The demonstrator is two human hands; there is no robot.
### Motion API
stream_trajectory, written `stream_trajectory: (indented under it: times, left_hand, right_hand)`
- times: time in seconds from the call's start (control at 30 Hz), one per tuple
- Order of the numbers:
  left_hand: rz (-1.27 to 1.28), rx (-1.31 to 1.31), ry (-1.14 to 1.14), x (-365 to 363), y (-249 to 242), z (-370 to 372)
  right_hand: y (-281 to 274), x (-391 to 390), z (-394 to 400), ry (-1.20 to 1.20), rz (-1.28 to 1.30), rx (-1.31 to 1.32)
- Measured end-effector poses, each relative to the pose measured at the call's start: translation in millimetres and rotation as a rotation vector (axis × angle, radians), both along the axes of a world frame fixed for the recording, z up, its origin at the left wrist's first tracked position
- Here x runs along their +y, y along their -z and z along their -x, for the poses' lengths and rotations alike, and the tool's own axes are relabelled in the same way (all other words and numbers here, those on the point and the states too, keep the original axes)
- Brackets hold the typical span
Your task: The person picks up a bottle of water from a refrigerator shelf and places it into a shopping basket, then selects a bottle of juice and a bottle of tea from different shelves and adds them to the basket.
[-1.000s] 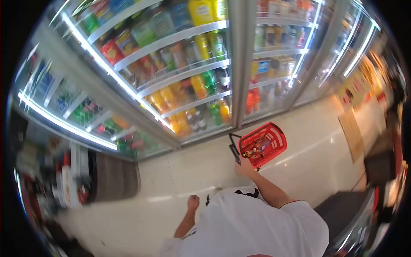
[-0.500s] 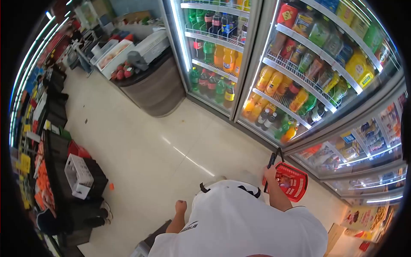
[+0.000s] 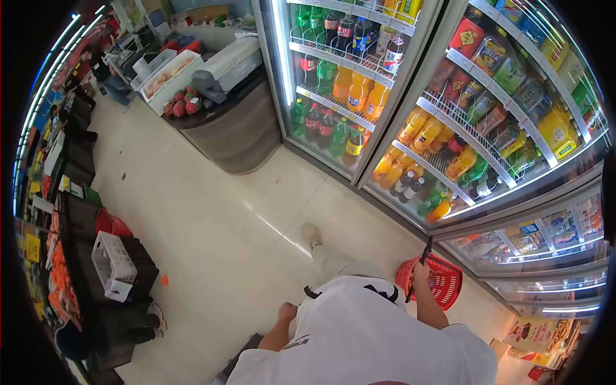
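Observation:
My right hand (image 3: 421, 273) is wrapped round the black handle of a red shopping basket (image 3: 447, 280), which hangs by my right side close to the lower edge of the glass-door fridge (image 3: 378, 173). Some items lie in the basket, too small to name. My left hand (image 3: 288, 312) hangs at my left side near my white shirt, with its fingers curled in and nothing visible in them. One of my feet (image 3: 311, 235) is out in front on the pale floor.
Left of the fridge is a rounded counter (image 3: 231, 144) with red fruit (image 3: 186, 102). A white crate (image 3: 115, 264) and red bucket (image 3: 111, 223) stand by the left shelves. One person (image 3: 122, 327) is at lower left, another (image 3: 110, 76) at upper left.
My foot has come forward into view. The fridge and counter sit nearer. The basket has swung slightly, still in my right hand, and my left hand has moved a little right and down.

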State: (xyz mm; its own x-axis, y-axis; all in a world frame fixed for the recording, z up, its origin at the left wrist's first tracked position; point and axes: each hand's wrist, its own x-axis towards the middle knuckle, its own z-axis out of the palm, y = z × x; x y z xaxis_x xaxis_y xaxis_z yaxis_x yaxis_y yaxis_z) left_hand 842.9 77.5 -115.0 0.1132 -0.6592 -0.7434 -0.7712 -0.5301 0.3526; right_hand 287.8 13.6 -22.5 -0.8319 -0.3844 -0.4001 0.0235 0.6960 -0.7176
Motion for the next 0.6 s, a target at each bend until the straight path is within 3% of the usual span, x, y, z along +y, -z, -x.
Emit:
stream_trajectory:
  times: [0.07,0.2,0.27,0.33,0.37,0.4,0.5,0.6]
  left_hand:
    - [-0.024,-0.056,0.028,-49,-4,-8]
    - [0.241,0.017,-0.187,-151,-21,-17]
    - [0.338,0.054,-0.118,-220,-31,-18]
    - [0.361,0.075,-0.127,-260,-40,-20]
    - [0.389,0.107,-0.150,-278,-45,-21]
    - [0.384,0.099,-0.137,-295,-53,-23]
    - [0.411,0.117,-0.166,-336,-72,-31]
    - [0.464,0.126,-0.155,-340,-61,-60]
  right_hand:
    - [32,0,7,-0.023,-0.125,-0.050]
    - [93,-19,8,0.050,-0.083,-0.062]
    - [128,-29,-3,0.077,-0.110,0.035]
    - [61,-57,-21,0.080,-0.175,0.024]
    - [10,-97,-65,0.073,-0.233,0.025]
    - [-2,-114,-76,0.068,-0.239,-0.030]
    - [77,-130,-67,0.084,-0.137,-0.250]
    - [105,-157,-72,-0.131,-0.086,-0.155]
